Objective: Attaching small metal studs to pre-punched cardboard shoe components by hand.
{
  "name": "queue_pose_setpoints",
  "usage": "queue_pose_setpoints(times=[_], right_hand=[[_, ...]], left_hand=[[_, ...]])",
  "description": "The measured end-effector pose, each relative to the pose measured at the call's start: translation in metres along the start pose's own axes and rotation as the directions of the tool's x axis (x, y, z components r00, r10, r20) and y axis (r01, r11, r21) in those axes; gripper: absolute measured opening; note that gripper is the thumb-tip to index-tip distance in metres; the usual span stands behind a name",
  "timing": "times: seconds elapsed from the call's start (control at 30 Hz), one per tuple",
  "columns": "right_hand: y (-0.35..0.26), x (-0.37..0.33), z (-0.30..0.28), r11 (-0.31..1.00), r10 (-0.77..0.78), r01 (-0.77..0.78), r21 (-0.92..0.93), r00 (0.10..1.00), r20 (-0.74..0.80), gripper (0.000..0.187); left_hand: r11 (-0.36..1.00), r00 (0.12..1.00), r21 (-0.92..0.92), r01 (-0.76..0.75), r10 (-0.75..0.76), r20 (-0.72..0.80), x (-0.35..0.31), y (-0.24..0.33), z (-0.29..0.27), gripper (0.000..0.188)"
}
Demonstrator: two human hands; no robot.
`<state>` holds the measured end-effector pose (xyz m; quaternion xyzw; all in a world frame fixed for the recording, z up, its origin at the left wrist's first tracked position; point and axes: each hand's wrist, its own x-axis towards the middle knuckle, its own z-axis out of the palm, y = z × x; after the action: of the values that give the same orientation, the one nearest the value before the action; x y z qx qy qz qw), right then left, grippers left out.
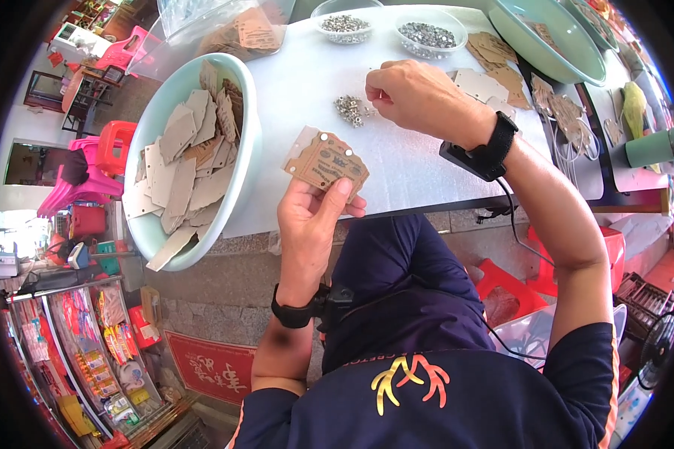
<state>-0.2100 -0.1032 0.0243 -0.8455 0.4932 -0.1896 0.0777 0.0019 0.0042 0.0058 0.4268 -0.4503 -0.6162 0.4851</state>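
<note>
Dark shirt point(472, 396) closest to my lens, brown card point(328, 159) held beyond it

From my remote seat I see the card in the left hand point(313, 215), gripped between thumb and fingers near the table's front edge; it looks like stiff printed board, with a scalloped outline and small round studs near its edges; the right hand point(416, 93) has its fingers curled in just beside a heap of small metal fittings point(349, 110), and I cannot tell whether they pinch one; I judge the step to be fixing fittings to the card; the next move calls for one piece in a fine pinch and a steady card; around them spreads a smooth white tabletop point(292, 90); two clear tubs point(462, 43) hold more metal bits; leftward, a glossy pale-green basin point(249, 127) carries flat, greyish, ragged-edged boards point(178, 179).
</note>
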Motion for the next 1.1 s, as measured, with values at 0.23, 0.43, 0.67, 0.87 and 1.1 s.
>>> queue_pose_setpoints(times=[0.23, 0.43, 0.67, 0.87, 1.1], right_hand=[[-0.001, -0.001, 0.004, 0.999, -0.044, 0.045, 0.031, 0.998, -0.038, 0.014], [-0.002, 0.003, 0.005, 0.996, -0.083, 0.083, 0.014, 0.997, 0.0, 0.016], [-0.008, 0.0, 0.007, 0.996, -0.057, 0.058, -0.061, 0.998, 0.02, 0.016], [-0.005, 0.0, 0.006, 0.999, -0.04, 0.04, 0.011, 0.999, 0.004, 0.015], [-0.007, -0.016, -0.015, 0.979, -0.062, 0.08, 0.188, 0.993, -0.1, 0.015]], left_hand=[[1.0, 1.0, 0.016, -0.008, 0.008, -0.002, 0.001, 0.0, 0.002, 0.025], [1.0, 1.0, 0.015, -0.014, 0.014, -0.004, 0.001, -0.001, 0.001, 0.025], [1.0, 1.0, 0.007, -0.012, 0.012, -0.009, 0.0, -0.001, 0.002, 0.025], [1.0, 1.0, 0.017, -0.021, 0.021, -0.004, 0.001, 0.0, 0.003, 0.027], [1.0, 1.0, 0.02, -0.014, 0.014, 0.009, 0.002, -0.003, -0.001, 0.028]])
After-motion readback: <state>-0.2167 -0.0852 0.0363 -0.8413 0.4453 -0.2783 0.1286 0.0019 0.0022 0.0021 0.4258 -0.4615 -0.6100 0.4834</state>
